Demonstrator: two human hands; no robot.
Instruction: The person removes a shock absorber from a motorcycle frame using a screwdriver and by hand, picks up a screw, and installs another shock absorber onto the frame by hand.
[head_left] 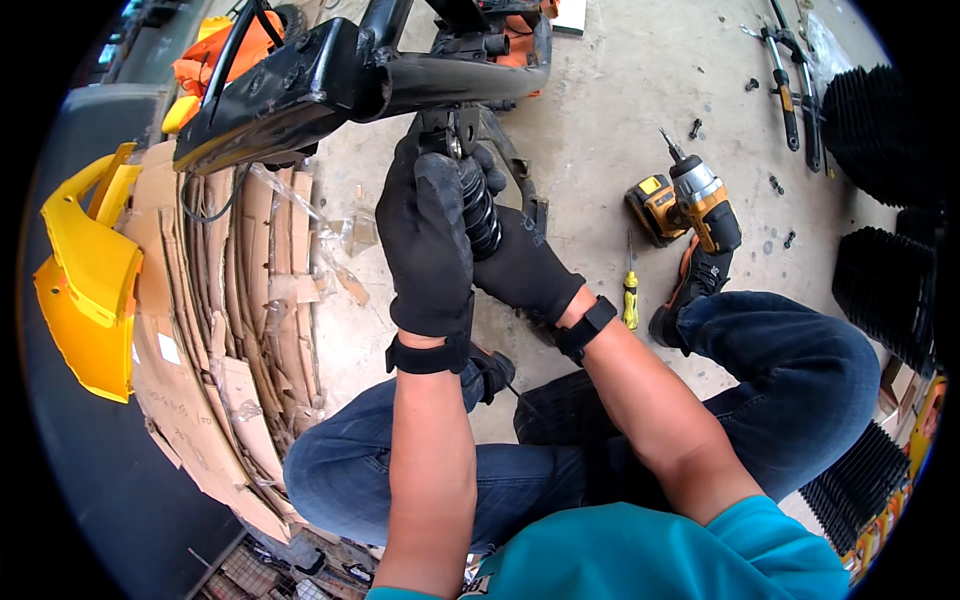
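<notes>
Both my hands wear black gloves and meet at a black coil-spring shock absorber beneath a black tubular metal frame. My left hand wraps the shock's left side, its thumb lying along the upper part. From the lower right, my right hand closes round the spring, with fingertips showing past its far side. The shock's top end sits at a bracket under the frame; whether a bolt joins them I cannot tell. A bent black metal arm hangs just beyond my right hand.
Right of my hands stand a yellow-black cordless impact driver and a yellow-handled screwdriver on the concrete floor. Several bolts lie farther right, near fork tubes. Stacked flattened cardboard and yellow plastic panels fill the left.
</notes>
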